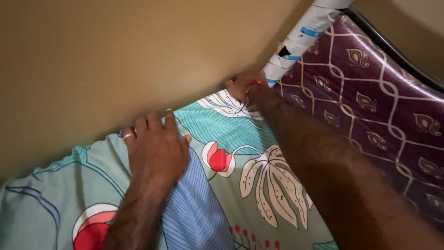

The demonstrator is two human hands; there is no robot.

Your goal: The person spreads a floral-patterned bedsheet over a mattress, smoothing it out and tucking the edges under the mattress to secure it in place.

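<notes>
left hand [155,150] flat, open grip on soft floral sheet [240,185] | right hand [243,85] grip unclear | glossy purple mattress [370,92]

— How is the light looking?

— Warm and dim, giving the wall [115,60] a yellowish cast. Glare is streaking across the glossy purple mattress cover [370,106], so the light is perhaps coming from the upper right.

— Anything blurring?

— The right forearm [333,176] is smearing close to the lens, and the right hand [245,85] is going soft. The left hand [155,148] is staying fairly sharp, shading the floral sheet [240,180].
</notes>
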